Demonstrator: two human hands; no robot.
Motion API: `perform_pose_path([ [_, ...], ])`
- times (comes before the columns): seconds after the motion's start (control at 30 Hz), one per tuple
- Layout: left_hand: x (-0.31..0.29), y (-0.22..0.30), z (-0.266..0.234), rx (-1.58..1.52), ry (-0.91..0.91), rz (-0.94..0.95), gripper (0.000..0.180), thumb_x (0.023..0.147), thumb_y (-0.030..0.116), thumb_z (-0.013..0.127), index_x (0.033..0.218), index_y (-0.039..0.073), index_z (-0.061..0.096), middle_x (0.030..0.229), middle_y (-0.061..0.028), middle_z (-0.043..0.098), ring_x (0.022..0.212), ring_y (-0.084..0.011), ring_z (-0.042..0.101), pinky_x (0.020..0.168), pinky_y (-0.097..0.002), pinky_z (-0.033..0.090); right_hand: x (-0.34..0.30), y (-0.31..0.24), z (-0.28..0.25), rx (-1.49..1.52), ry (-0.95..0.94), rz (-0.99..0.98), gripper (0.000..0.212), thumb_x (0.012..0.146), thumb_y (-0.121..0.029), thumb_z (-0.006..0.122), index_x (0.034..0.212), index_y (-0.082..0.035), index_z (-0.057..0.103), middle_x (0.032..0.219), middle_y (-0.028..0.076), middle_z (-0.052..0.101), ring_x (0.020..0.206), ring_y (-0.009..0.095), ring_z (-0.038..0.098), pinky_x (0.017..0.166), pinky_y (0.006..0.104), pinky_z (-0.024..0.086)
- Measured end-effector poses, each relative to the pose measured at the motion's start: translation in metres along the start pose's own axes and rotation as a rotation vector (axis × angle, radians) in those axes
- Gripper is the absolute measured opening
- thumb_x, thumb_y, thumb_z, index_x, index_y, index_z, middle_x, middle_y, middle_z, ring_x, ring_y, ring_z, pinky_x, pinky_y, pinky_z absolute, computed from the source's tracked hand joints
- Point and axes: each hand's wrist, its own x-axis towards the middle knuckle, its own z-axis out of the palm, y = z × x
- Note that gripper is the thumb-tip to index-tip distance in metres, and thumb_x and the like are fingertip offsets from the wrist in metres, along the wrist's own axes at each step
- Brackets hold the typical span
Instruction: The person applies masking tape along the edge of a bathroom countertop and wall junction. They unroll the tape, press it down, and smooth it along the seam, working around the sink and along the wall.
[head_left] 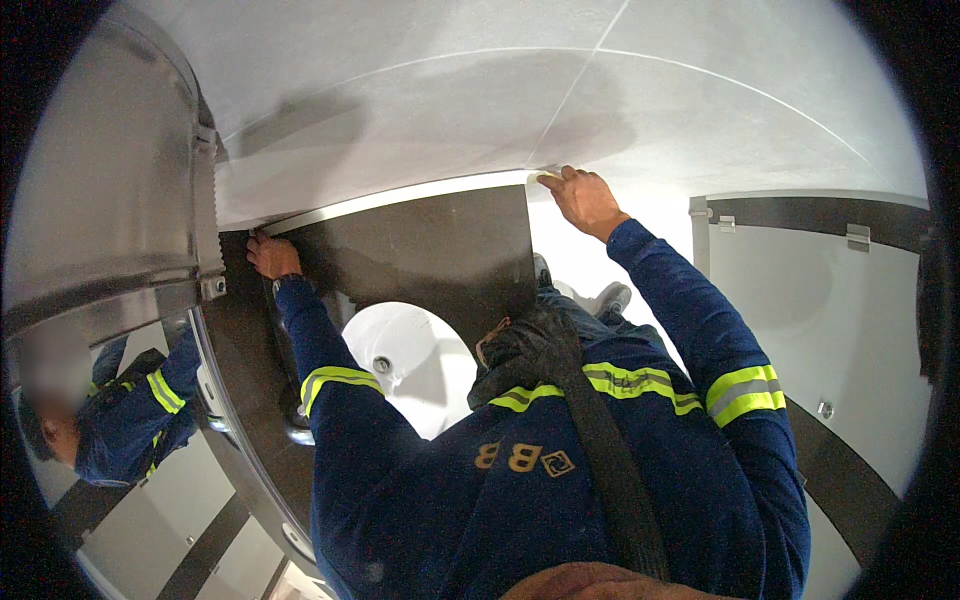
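Observation:
A long white strip (410, 192) runs along the back edge of a dark countertop (440, 245), where it meets the grey tiled wall. At the strip's right end, by the counter's corner, my right hand (582, 200) pinches it between thumb and fingers. My left hand (272, 255) is closed at the strip's other end, next to the mirror frame; its fingertips are partly hidden. A round white basin (405, 355) with a metal drain is set in the counter, between my arms and partly behind my body.
A large mirror (120, 400) on the left reflects a person in a blue jacket. Above it is a metal dispenser-like box (110, 170). White stall panels (810, 290) with dark bands stand on the right. My shoes (612, 298) show on the bright floor beside the counter.

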Motion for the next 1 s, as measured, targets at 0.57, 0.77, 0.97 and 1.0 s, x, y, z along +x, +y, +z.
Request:
perform_pose_path([
  [0.57, -0.016, -0.001, -0.053, -0.087, -0.229, 0.090, 0.046, 0.093, 0.023, 0.060, 0.137, 0.010, 0.062, 0.117, -0.0203, 0.073, 0.105, -0.0369, 0.072, 0.089, -0.0527, 0.060, 0.007, 0.012, 0.011, 0.051, 0.090, -0.052, 0.036, 0.101, -0.016, 0.056, 0.136, -0.013, 0.065, 0.105, 0.021, 0.068, 0.090, 0.038, 0.072, 0.079, 0.0476, 0.060],
  [0.77, 0.001, -0.075, -0.038, 0.049, -0.193, 0.292, 0.073, 0.092, 0.022, 0.059, 0.161, 0.014, 0.037, 0.108, -0.0224, 0.076, 0.094, -0.0386, 0.075, 0.084, -0.0546, 0.061, 0.022, -0.003, 0.009, 0.106, 0.126, -0.091, 0.038, 0.098, -0.014, 0.059, 0.136, -0.014, 0.064, 0.108, 0.020, 0.068, 0.092, 0.039, 0.072, 0.082, 0.0477, 0.060],
  [0.97, -0.021, -0.028, -0.050, -0.128, -0.301, 0.260, 0.089, 0.092, 0.024, 0.059, 0.168, 0.014, 0.015, 0.097, -0.0203, 0.076, 0.083, -0.0390, 0.075, 0.077, -0.0544, 0.061, 0.007, 0.015, 0.013, 0.029, 0.068, -0.025, 0.037, 0.099, -0.015, 0.058, 0.136, -0.014, 0.065, 0.109, 0.020, 0.068, 0.095, 0.038, 0.071, 0.084, 0.0470, 0.059],
  [1.0, -0.021, -0.034, -0.049, -0.196, -0.255, 0.257, 0.089, 0.092, 0.024, 0.060, 0.168, 0.014, 0.014, 0.093, -0.0200, 0.076, 0.081, -0.0394, 0.074, 0.076, -0.0544, 0.061, 0.009, 0.015, 0.013, 0.030, 0.067, -0.025, 0.039, 0.098, -0.014, 0.060, 0.137, -0.015, 0.064, 0.110, 0.020, 0.068, 0.095, 0.039, 0.071, 0.085, 0.0472, 0.059],
])
